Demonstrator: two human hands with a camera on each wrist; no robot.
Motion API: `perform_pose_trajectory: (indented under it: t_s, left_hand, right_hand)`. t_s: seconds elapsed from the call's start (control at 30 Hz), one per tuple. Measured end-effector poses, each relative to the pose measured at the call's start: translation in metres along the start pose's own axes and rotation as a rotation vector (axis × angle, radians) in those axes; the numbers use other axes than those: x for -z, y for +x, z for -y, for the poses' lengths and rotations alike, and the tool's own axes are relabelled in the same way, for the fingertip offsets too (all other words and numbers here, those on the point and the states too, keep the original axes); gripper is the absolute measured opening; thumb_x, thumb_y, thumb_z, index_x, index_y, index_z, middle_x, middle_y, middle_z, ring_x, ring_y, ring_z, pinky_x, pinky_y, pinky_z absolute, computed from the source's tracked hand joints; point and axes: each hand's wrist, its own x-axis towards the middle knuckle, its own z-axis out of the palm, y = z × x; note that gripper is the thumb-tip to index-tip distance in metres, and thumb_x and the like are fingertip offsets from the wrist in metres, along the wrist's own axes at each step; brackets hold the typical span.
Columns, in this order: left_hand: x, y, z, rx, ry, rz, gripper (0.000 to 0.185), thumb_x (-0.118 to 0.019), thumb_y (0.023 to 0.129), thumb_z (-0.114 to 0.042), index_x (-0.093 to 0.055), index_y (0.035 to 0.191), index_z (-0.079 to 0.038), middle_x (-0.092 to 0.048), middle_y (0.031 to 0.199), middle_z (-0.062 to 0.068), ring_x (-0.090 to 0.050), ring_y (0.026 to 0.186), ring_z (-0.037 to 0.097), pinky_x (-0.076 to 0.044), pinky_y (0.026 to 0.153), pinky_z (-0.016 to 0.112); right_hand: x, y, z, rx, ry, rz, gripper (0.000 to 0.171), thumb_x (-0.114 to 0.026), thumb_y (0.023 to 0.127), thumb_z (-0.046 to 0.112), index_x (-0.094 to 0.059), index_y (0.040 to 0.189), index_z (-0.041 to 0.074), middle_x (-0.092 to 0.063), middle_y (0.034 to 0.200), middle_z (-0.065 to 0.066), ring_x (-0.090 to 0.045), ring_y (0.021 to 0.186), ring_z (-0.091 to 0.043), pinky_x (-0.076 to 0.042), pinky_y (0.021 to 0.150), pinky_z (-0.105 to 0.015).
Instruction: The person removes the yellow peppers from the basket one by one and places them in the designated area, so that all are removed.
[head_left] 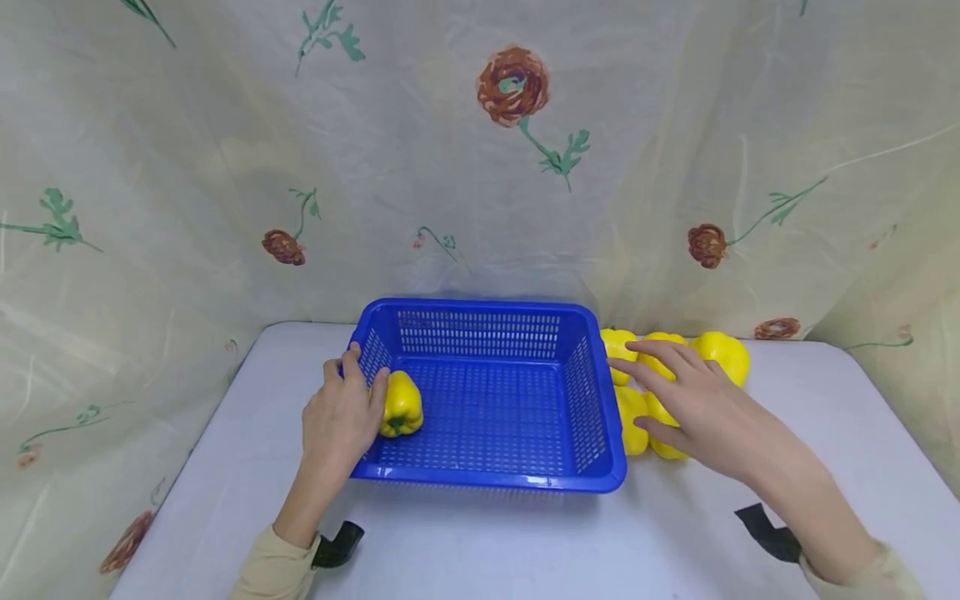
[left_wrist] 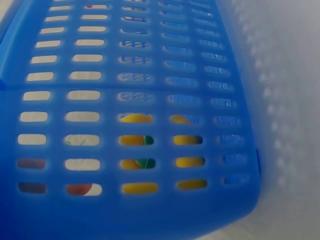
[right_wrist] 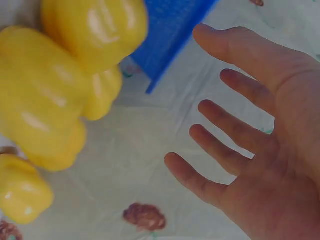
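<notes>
left hand (head_left: pixel 341 417): my fingers curl round a glossy, lumpy yellow pepper (head_left: pixel 401 406) in the slotted blue plastic basket (head_left: pixel 487 479)
right hand (head_left: pixel 693 400): fingers spread wide, hovering over the pepper pile (head_left: pixel 720 352), partly hiding it

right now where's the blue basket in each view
Head: the blue basket sits mid-table, one yellow pepper inside by the left hand.
Left wrist: its slotted wall fills the frame, yellow showing through.
Right wrist: only a corner at top, past the right hand.
Shared landmark: the basket's blue plastic.
</notes>
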Motion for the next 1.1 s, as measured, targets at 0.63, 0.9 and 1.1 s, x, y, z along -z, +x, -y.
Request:
perform_pose_trajectory:
  t_s: [0.63,0.9,1.1]
  left_hand:
    - [0.000,0.000,-0.001,0.008,0.008,0.004,0.068,-0.051,0.114,-0.039,-0.041,0.159,0.011,-0.055,0.145,0.043,-0.076,0.086,0.051,-0.067,0.070,0.055]
    - [0.000,0.001,-0.001,0.008,0.012,0.001,0.067,-0.051,0.114,-0.039,-0.041,0.159,0.010,-0.056,0.145,0.043,-0.076,0.083,0.050,-0.067,0.066,0.053]
    - [-0.001,0.001,0.000,0.008,0.020,0.001,0.068,-0.051,0.114,-0.039,-0.041,0.159,0.010,-0.056,0.145,0.043,-0.076,0.083,0.050,-0.067,0.067,0.053]
  right_hand:
    - [0.006,0.068,0.055,0.227,0.000,0.037,0.066,-0.083,0.096,0.029,-0.055,0.156,0.025,-0.049,0.166,-0.008,-0.045,0.154,-0.036,-0.050,0.117,-0.066]
    - [0.006,0.089,0.079,0.310,-0.016,0.043,0.062,-0.080,0.099,0.032,-0.056,0.156,0.026,-0.051,0.166,-0.007,-0.047,0.154,-0.035,-0.051,0.117,-0.060]
    - [0.002,0.109,0.096,0.340,-0.048,0.093,0.060,-0.078,0.101,0.030,-0.055,0.156,0.026,-0.051,0.166,-0.006,-0.049,0.153,-0.034,-0.050,0.119,-0.061]
